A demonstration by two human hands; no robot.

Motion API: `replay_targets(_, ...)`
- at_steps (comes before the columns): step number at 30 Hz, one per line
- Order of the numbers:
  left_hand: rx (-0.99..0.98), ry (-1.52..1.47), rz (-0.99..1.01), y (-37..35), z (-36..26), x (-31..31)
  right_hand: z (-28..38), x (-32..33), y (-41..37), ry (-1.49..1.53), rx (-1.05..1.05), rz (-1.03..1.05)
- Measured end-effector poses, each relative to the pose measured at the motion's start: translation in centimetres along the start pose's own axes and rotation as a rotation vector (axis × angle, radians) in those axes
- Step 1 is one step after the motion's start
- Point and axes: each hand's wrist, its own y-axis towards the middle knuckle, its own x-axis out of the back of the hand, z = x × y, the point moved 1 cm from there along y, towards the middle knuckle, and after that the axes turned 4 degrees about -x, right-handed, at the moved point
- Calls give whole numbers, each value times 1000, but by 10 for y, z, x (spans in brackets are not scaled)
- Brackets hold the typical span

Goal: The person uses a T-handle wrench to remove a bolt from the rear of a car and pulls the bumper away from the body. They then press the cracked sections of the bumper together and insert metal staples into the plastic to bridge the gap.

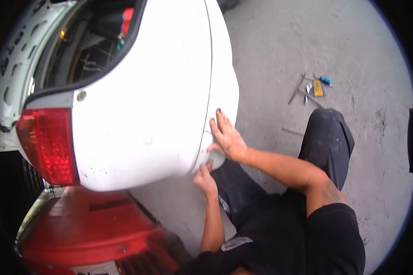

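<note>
My right hand (229, 140) lies against the white car panel (160, 101) with its fingers spread, beside the seam near the panel's rounded end. Just below it, my left hand (205, 181) is at the lower edge of the same panel. Its fingers are bent at that edge, with one or two tips showing on the white surface and the rest hidden. The seam (208, 101) runs down the panel and passes close to both hands. Small dark scuffs mark the paint near the red tail light (48, 146).
On the grey floor (270, 55) at the right lie metal tools, a blue-handled tool (325, 80) and a yellow item (317, 88). My bent knee (328, 133) is close by. A red car (92, 229) stands at the lower left, near the white one. The open tailgate (9, 68) is upper left.
</note>
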Motion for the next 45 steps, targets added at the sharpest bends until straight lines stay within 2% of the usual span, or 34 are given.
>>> replay_targets(5, -24, -53, 66, -4, -4, 8, 6, 15, 2, -14, -13, 21)
replay_targets(8, -19, -2, 82, -4, 13, 22, 3, 13, 3, -6, -12, 32)
replay_targets(10, 18, 75, 13, -3, 17, 28, 3, 12, 2, 11, -18, 31)
replay_targets(14, -79, 228, 53, 0, 13, 24, -1, 13, 0, 28, -7, -6)
replay_targets(16, -39, 173, -7, -1, 22, 23, 1, 11, -2, 49, 1, -17)
replay_targets(45, -49, 151, 34, -5, 3, 13, 1, 13, -3, 33, -2, -4)
